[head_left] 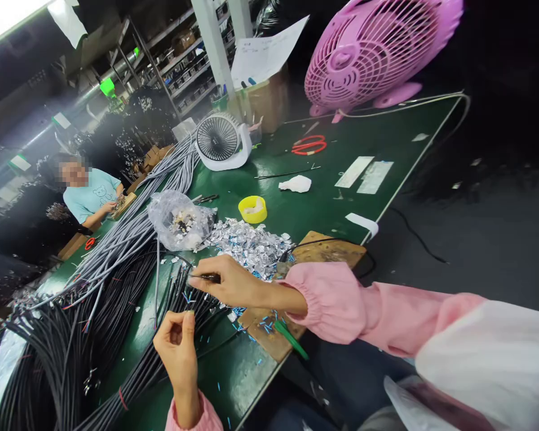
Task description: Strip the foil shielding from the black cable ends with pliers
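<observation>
My right hand (228, 282) is closed around a dark, slim object (212, 278) with its tip pointing left; its exact kind is not clear. Below and to the left, my left hand (178, 347) has its thumb and finger pinched together, and whatever lies between them is too small to make out. Both hands are over a bundle of black cables (148, 365) with stripped ends. Beyond my right wrist lies a heap of silver foil scraps (247, 242). Small blue wire bits (266, 325) are scattered on a worn wooden board (260, 338) under my right forearm.
A clear plastic bag (164, 224), grey cables (117, 239), a yellow ring (253, 209), a green-handled tool (291, 339) and red-handled scissors (309, 145) lie on the green table (314, 206). A small white fan (222, 140) and a pink fan (368, 54) stand behind. Another person (87, 191) sits across.
</observation>
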Demonstrator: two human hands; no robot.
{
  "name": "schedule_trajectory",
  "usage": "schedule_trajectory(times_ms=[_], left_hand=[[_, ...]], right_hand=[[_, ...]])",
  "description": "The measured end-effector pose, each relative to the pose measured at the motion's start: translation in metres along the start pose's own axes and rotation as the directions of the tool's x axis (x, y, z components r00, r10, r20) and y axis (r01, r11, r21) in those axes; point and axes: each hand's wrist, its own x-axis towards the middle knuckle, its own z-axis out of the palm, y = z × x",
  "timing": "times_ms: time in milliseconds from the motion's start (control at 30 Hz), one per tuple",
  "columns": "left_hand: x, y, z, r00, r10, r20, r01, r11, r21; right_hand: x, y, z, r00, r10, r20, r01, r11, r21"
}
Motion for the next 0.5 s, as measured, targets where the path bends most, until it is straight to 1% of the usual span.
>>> schedule_trajectory(times_ms=[67,133,167,233,300,333,400,500], left_hand=[[-0.0004,0.0014,0.0010,1.000,0.004,-0.007,-0.004,1.000,0.007],[-0.0006,0.0023,0.0014,1.000,0.010,-0.009,-0.010,1.000,0.013],[-0.0006,0.0024,0.0014,1.000,0.014,-0.010,-0.013,1.000,0.015],[-0.0006,0.0024,0.0015,1.000,0.020,-0.011,-0.019,1.000,0.017],[-0.0008,0.0020,0.0018,1.000,0.011,-0.012,-0.010,1.000,0.020],[-0.0011,0.0018,0.0020,1.000,0.000,-0.014,0.001,1.000,0.022],[-0.0016,0.0014,0.0023,1.000,-0.022,-0.017,0.022,0.999,0.025],[-0.0020,0.0014,0.0025,0.999,-0.030,-0.023,0.031,0.999,0.035]], right_hand=[[-0.0010,-0.0026,-0.0003,0.998,0.058,0.035,-0.059,0.998,0.022],[-0.0013,-0.0027,-0.0017,0.996,0.067,0.060,-0.069,0.997,0.038],[-0.0015,-0.0019,-0.0020,0.997,0.041,0.059,-0.043,0.998,0.042],[-0.0025,0.0011,-0.0013,0.997,-0.066,0.030,0.065,0.997,0.034],[-0.0041,0.0041,0.0007,0.983,-0.183,-0.001,0.183,0.983,0.011],[-0.0050,0.0052,0.0018,0.976,-0.219,-0.012,0.219,0.976,0.000],[-0.0064,0.0061,0.0035,0.975,-0.222,-0.018,0.222,0.975,-0.014],[-0.0074,0.0057,0.0043,0.986,-0.166,0.007,0.166,0.986,-0.018]])
